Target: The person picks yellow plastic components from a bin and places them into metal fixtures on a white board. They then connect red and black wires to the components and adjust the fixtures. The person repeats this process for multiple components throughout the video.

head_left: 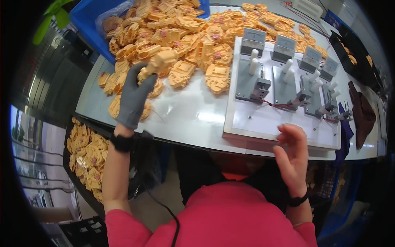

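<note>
In a grey glove, my left hand (135, 94) is closed around a yellow-orange moulded plastic part (158, 65), held just above the table at the front of a large pile. My bare right hand (293, 154) is apart from everything, fingers loosely curled with a gap to the thumb, by the front edge of a white test board (255, 127). Several stations stand on that board, each with a grey plate, white pegs and an analog meter (284, 47). Two loose plastic parts, one a flat cream-yellow piece (218, 78), lie between the pile and the board.
A blue bin (88, 29) spills the pile (177, 31) across the back of the table (189, 119). Below left, a black crate (88, 156) holds more parts. A black tray (349, 53) and a dark brown cloth (362, 115) are at the right. A green fan blade (53, 18) is upper left.
</note>
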The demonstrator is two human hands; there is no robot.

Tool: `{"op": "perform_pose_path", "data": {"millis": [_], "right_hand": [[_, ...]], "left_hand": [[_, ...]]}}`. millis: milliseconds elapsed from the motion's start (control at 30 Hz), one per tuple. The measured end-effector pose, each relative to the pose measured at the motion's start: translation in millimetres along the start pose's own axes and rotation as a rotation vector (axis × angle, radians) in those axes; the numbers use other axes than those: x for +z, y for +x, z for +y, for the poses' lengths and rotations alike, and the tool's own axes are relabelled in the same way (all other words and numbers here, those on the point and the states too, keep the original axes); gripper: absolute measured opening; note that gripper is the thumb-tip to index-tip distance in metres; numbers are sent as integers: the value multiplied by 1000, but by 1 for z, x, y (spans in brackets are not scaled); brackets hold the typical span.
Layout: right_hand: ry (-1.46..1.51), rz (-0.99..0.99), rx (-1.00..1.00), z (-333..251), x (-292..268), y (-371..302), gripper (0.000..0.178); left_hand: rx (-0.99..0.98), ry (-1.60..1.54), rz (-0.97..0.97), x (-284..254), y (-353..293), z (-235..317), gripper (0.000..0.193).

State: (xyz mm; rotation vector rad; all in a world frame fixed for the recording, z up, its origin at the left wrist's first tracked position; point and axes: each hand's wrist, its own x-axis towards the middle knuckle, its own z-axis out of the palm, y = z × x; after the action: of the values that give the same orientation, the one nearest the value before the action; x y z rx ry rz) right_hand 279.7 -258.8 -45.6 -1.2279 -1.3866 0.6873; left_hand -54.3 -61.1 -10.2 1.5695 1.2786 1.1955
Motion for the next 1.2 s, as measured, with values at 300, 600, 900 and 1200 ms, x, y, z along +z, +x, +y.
{"op": "perform_pose_path", "data": {"millis": [300, 600, 900, 1200], "right_hand": [[-25, 28, 29, 9, 42, 49, 54], [130, 156, -40, 23, 53, 64, 58], [58, 116, -60, 23, 49, 62, 49], [71, 107, -68, 22, 48, 61, 48]], "left_hand": [[-591, -757, -232, 62, -59, 56, 58], [-789, -1017, -249, 81, -42, 33, 55], [-846, -1327, -491, 79, -31, 8, 48], [-860, -1342, -530, 85, -27, 6, 47]]}}
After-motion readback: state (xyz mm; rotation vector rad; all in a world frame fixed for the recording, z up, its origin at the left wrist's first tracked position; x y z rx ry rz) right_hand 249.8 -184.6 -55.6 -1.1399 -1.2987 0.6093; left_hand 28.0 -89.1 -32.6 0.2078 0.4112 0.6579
